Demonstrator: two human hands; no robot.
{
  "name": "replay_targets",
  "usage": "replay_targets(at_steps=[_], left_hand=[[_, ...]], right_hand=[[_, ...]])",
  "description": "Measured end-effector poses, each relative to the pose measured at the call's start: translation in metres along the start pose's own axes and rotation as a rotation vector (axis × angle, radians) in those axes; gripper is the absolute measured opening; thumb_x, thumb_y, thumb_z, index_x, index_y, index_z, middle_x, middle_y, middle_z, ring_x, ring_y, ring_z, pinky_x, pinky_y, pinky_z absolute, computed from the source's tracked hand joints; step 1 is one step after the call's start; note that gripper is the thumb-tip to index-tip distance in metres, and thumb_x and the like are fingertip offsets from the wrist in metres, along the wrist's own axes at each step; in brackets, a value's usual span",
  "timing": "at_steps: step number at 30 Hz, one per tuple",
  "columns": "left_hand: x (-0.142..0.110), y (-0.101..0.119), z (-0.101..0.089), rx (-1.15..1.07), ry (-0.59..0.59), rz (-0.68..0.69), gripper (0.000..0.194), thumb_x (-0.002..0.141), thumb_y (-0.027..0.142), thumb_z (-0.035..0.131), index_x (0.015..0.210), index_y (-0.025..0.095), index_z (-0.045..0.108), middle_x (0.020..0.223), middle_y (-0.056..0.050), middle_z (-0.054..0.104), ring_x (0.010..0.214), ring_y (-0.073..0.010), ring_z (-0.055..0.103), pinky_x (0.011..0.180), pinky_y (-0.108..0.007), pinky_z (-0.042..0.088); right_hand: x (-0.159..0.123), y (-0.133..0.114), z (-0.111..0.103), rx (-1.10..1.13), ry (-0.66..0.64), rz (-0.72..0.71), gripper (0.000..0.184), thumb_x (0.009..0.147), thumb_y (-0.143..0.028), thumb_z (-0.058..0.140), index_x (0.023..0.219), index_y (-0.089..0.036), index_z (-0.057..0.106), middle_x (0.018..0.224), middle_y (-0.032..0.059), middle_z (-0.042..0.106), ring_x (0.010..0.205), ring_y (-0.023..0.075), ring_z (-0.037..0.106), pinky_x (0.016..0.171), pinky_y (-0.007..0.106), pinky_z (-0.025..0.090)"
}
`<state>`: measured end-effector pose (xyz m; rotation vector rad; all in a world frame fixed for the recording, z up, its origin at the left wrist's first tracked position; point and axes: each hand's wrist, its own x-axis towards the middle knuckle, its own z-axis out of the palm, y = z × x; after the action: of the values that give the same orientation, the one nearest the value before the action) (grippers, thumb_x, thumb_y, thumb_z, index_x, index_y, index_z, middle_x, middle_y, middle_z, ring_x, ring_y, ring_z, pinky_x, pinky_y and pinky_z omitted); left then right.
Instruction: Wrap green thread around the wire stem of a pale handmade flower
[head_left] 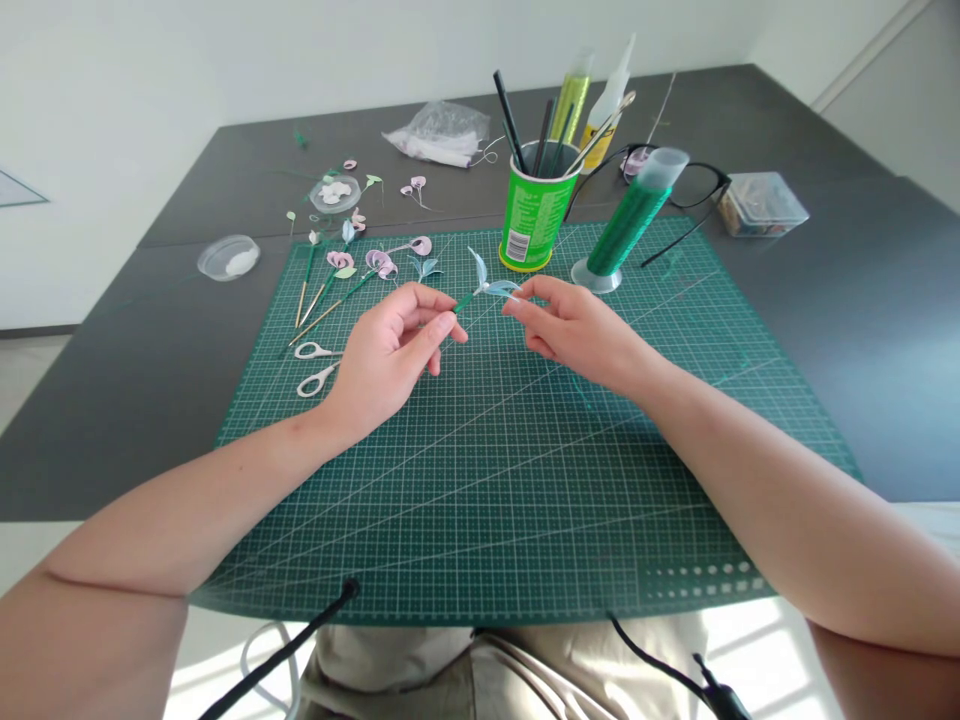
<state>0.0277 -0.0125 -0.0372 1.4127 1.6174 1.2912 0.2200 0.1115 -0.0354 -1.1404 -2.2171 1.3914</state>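
A small light-blue artificial flower (pixel 482 284) with narrow petals and a green-wrapped stem is held above the cutting mat (pixel 480 480). My left hand (pixel 401 345) pinches its stem between thumb and forefinger. On the other side, my right hand (pixel 566 325) is closed at the fingertips on one of the petals. White-handled scissors (pixel 313 380) lie beside my left hand, their blades hidden behind it. Just beyond that hand rests another light-blue flower (pixel 427 268), near several pink and purple flowers (pixel 380 263) on thin sticks.
A green can (pixel 534 215) of dark sticks stands behind my hands, beside a spool of green thread (pixel 634 220). Eyeglasses (pixel 697 190), a clear box (pixel 763 203), a glue bottle (pixel 604 115) and a plastic bag (pixel 442 132) are farther back. A shallow dish (pixel 229 258) sits left.
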Motion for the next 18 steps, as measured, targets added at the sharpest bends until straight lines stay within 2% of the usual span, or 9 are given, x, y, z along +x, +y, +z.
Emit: replay_targets(at_steps=[3,7,10,13,18], left_hand=[[-0.002,0.001,0.001,0.036,-0.062,0.012,0.01,0.1,0.03,0.064,0.103,0.02,0.063,0.09,-0.003,0.08,0.052,-0.009,0.057,0.051,-0.025,0.047],[-0.004,0.001,0.002,0.073,-0.11,-0.009,0.013,0.102,0.033,0.063,0.105,0.02,0.063,0.091,-0.005,0.081,0.054,-0.0102,0.058,0.053,-0.026,0.049],[-0.005,0.001,0.002,0.074,-0.124,-0.022,0.014,0.102,0.034,0.063,0.105,0.021,0.063,0.092,-0.004,0.081,0.055,-0.0109,0.059,0.054,-0.026,0.049],[-0.005,0.002,0.003,0.079,-0.125,-0.024,0.012,0.101,0.033,0.063,0.104,0.021,0.063,0.09,-0.004,0.08,0.054,-0.0115,0.058,0.053,-0.027,0.048],[-0.005,0.0,0.003,0.09,-0.115,-0.008,0.012,0.101,0.032,0.06,0.106,0.021,0.063,0.091,-0.004,0.079,0.055,-0.0118,0.056,0.053,-0.028,0.045]], right_hand=[[0.003,0.004,0.0,-0.047,0.132,-0.064,0.016,0.106,-0.032,0.057,0.095,-0.02,0.059,0.081,0.0032,0.069,0.071,0.0163,0.058,0.069,0.034,0.042],[0.006,0.011,0.0,-0.133,0.228,-0.233,0.012,0.099,-0.021,0.06,0.098,-0.018,0.071,0.114,0.0102,0.076,0.105,0.0244,0.067,0.092,0.04,0.048],[0.005,0.013,0.002,-0.099,0.142,-0.28,0.024,0.095,-0.013,0.058,0.108,-0.018,0.078,0.122,0.0091,0.079,0.12,0.0274,0.068,0.105,0.044,0.049],[0.003,0.012,0.003,-0.063,0.018,-0.273,0.033,0.093,-0.007,0.056,0.11,-0.021,0.081,0.12,0.0059,0.081,0.123,0.0272,0.07,0.11,0.045,0.049],[0.0,0.008,0.003,-0.009,-0.137,-0.277,0.033,0.094,-0.009,0.056,0.109,-0.021,0.083,0.114,0.0043,0.082,0.121,0.0253,0.072,0.114,0.046,0.049]])
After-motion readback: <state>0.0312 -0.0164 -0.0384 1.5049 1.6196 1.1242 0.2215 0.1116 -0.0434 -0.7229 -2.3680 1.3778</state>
